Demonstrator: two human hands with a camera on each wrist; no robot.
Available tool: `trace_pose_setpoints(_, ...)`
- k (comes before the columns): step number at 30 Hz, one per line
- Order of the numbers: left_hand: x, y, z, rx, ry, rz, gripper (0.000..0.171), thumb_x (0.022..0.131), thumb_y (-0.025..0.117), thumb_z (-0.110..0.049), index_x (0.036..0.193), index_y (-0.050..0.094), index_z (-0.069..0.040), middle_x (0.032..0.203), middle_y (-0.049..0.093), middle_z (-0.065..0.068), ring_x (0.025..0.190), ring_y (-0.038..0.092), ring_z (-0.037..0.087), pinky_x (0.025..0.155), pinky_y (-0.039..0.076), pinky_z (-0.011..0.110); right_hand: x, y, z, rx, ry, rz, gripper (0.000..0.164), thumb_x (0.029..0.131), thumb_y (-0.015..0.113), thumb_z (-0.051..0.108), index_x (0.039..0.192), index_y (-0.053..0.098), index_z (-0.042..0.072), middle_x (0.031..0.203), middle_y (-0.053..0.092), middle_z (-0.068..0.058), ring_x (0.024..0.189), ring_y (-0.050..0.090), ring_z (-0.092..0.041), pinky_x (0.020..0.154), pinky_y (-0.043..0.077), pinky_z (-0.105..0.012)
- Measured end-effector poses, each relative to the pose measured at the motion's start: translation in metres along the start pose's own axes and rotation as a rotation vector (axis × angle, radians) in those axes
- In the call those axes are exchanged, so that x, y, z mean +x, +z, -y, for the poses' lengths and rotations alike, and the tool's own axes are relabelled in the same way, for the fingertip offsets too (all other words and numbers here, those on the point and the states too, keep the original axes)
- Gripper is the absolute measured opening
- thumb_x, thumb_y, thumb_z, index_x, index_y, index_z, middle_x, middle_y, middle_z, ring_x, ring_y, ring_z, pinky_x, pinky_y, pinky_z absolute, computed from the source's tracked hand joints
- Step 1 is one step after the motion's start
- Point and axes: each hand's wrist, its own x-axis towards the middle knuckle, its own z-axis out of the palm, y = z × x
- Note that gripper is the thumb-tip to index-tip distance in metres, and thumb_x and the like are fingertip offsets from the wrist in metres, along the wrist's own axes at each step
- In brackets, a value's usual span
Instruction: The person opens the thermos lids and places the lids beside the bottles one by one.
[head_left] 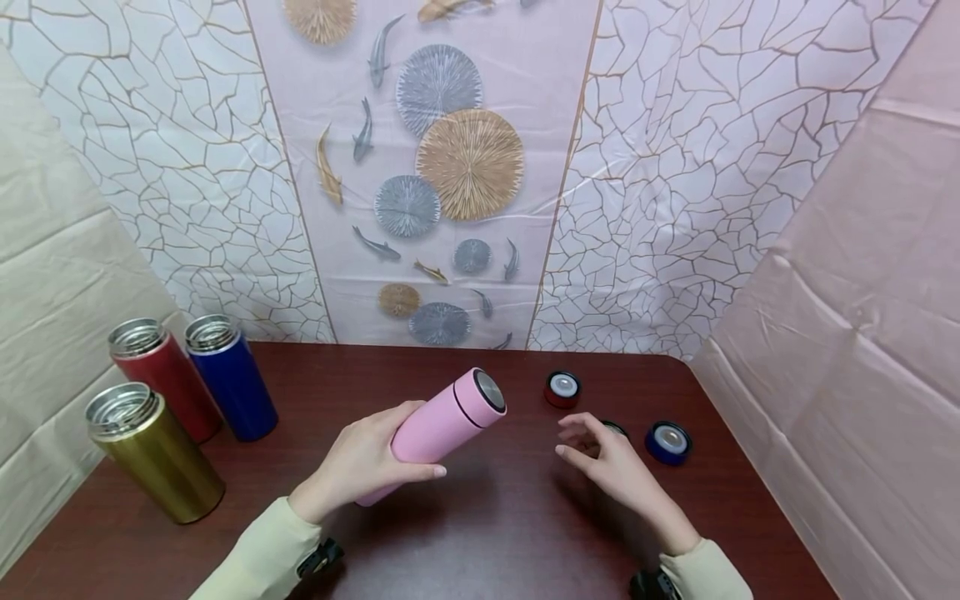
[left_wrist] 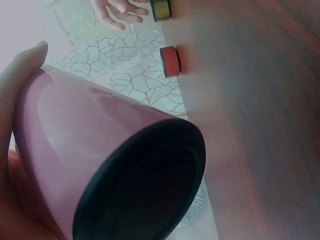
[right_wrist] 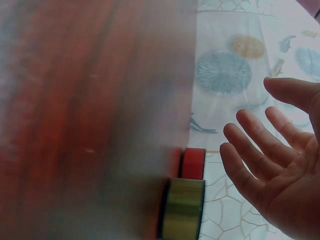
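My left hand (head_left: 367,450) grips a pink thermos bottle (head_left: 438,429) round its body. The bottle tilts, its lidded end pointing up and to the right; the left wrist view shows its dark base (left_wrist: 145,185) close up. Over the right part of the table, my right hand (head_left: 611,467) is held with its fingers loosely bent and nothing in them. The gold lid (right_wrist: 184,209) stands nearby, mostly hidden behind that hand in the head view. A red lid (head_left: 562,389) and a blue lid (head_left: 669,442) lie on either side of it.
On the left of the brown table (head_left: 495,533) stand three lidless bottles: red (head_left: 172,383), blue (head_left: 232,383) and gold (head_left: 157,458). A patterned cloth (head_left: 450,250) hangs behind the table's back edge, with plain cloth along both sides.
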Motion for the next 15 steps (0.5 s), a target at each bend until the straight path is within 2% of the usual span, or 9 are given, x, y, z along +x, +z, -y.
trace_pose_setpoints(5,-0.003,0.002,0.000,0.014,0.005,-0.002,0.079,0.065,0.074,-0.080,0.131,0.060,-0.038,0.104,0.067,-0.017,0.083,0.060,0.001,0.068,0.050,0.031,0.000,-0.007,0.010,-0.017,-0.035,-0.022,0.034,0.094,0.073,0.026,0.125,0.059,0.020,0.112,0.069,-0.001,0.096,0.065,-0.013,0.081,0.052,-0.034)
trace_pose_setpoints(12,-0.003,0.002,0.000,0.012,0.020,0.003,0.079,0.066,0.074,-0.080,0.132,0.060,-0.038,0.107,0.067,-0.018,0.085,0.060,0.000,0.070,0.051,0.030,-0.002,-0.015,0.024,-0.044,-0.118,-0.056,0.038,0.093,0.075,0.026,0.127,0.058,0.021,0.111,0.068,0.005,0.096,0.065,-0.013,0.084,0.053,-0.047)
trace_pose_setpoints(15,-0.003,0.001,-0.001,0.013,0.020,0.006,0.079,0.066,0.074,-0.080,0.131,0.060,-0.038,0.108,0.067,-0.018,0.085,0.060,0.000,0.070,0.051,0.030,-0.004,-0.018,0.032,-0.051,-0.137,-0.061,0.040,0.093,0.075,0.029,0.128,0.057,0.023,0.113,0.068,0.006,0.097,0.066,-0.012,0.085,0.054,-0.046)
